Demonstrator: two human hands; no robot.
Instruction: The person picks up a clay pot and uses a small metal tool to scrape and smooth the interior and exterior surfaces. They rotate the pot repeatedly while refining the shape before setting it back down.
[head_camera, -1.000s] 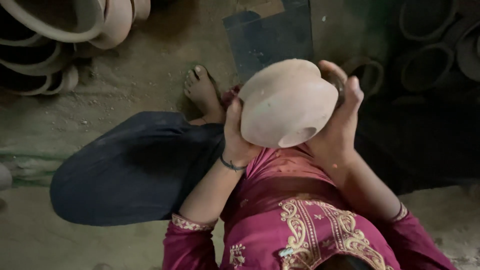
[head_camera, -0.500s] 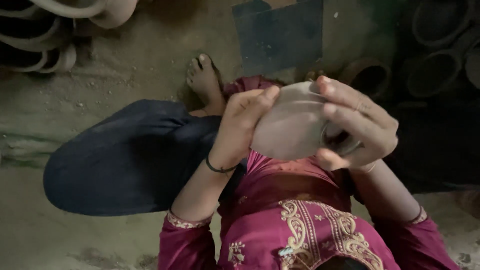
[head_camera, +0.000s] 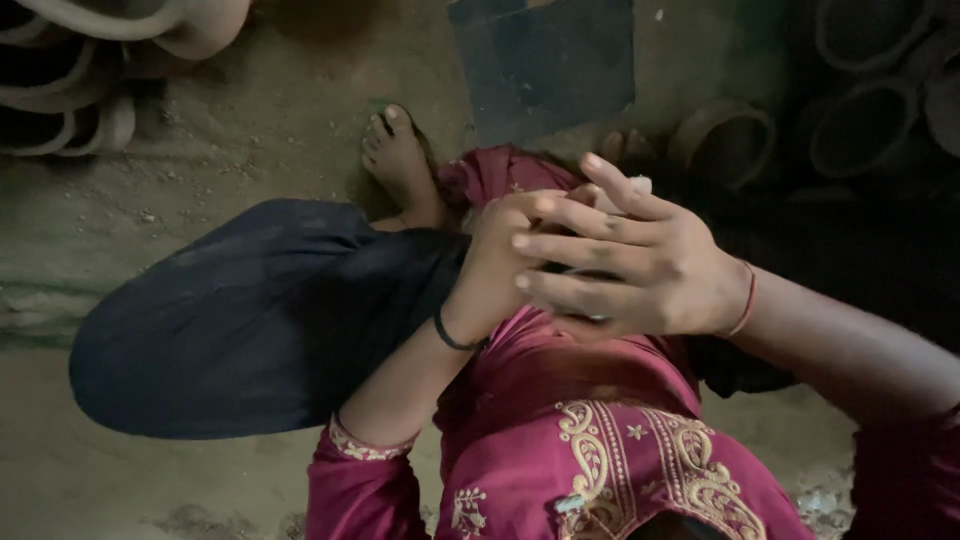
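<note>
The clay pot (head_camera: 628, 186) was almost wholly hidden between the two hands, held above the lap in front of the maroon embroidered tunic (head_camera: 620, 450); only a pale sliver of it showed past the fingertips of the right hand (head_camera: 625, 265). That right hand lay spread flat over the pot's near side, fingers long and slightly parted, pointing toward the person's left, with a thin red thread at its wrist. The left hand (head_camera: 500, 262) was curled against the pot's other side, its fingers bent and meeting the right hand's fingertips, a dark bangle (head_camera: 455, 340) circling the wrist. How firmly either hand gripped could not be made out, since the pot itself was covered. Below and to the left of the hands, a knee in dark blue cloth (head_camera: 250, 315) spread wide across the dusty earthen floor (head_camera: 250, 120), and a bare foot (head_camera: 400, 160) rested on the ground just beyond it. A dark flat slab (head_camera: 545, 60) lay on the floor farther out. Stacked clay pots (head_camera: 90, 80) stood at the upper left, and more round clay pots (head_camera: 850, 110) sat in shadow at the upper right.
</note>
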